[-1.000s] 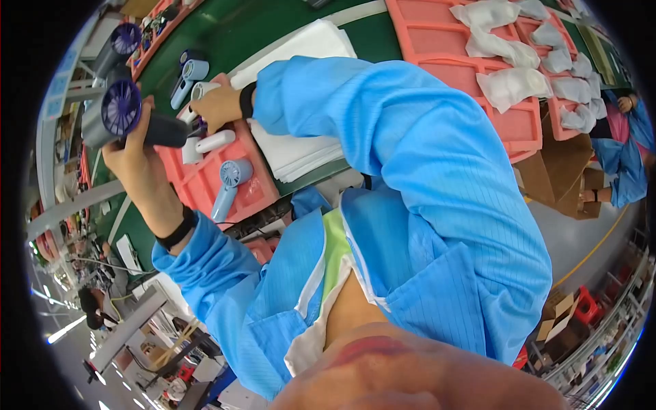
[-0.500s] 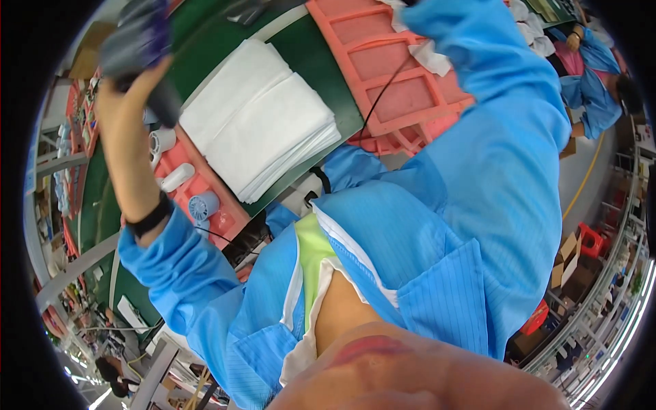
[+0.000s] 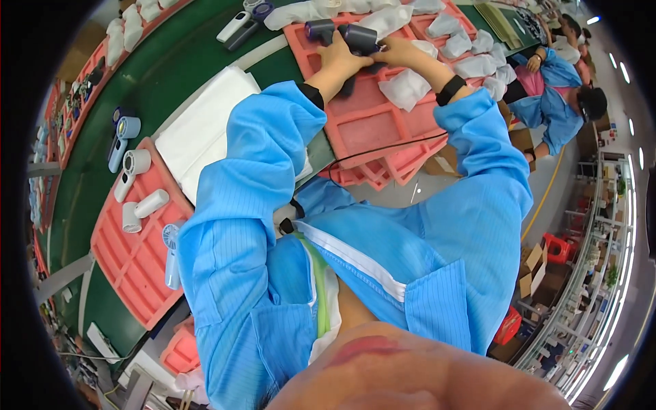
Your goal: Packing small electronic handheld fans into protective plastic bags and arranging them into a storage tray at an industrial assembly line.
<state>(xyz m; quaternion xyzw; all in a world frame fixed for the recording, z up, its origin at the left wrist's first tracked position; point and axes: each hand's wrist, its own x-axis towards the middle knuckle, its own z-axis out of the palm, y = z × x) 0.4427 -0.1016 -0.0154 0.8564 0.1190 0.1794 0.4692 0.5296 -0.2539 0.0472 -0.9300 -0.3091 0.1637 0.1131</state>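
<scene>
**Holding a dark grey, purple-ringed plastic cylinder (image 3: pixel 360 39) aslant over a salmon-pink compartmented plastic tray (image 3: pixel 362 133)**

Gripping the cylinder between two bare hands, over the far part of the tray; hard to tell whether resting in a compartment or raised just above it. Running, along its long axis, from upper left to lower right, more sideways than lengthwise in the view, with the purple-ringed end facing right. Closed partway around its near side with the left hand (image 3: pixel 338 61), fingers bent; pinched at the ringed end with the curled fingertips of the right hand (image 3: pixel 403 56).

Just left of the cylinder, a shorter dark grey rounded piece (image 3: pixel 319 30), its purple end toward the left. Below the left hand, a dark narrow stem (image 3: pixel 347 86), pointing down toward the wearer; impossible to say to which piece joined, given the covering fingers.

Along the tray's right side, soft white wrapped bundles (image 3: pixel 404 90). Farther left, on a dark green worktop (image 3: pixel 171 75), a thick stack of white sheets (image 3: pixel 198 130); beyond it, a second salmon-pink tray (image 3: pixel 130 249) with a white handheld fan (image 3: pixel 137 162) and a light blue handheld fan (image 3: pixel 171 258).
</scene>
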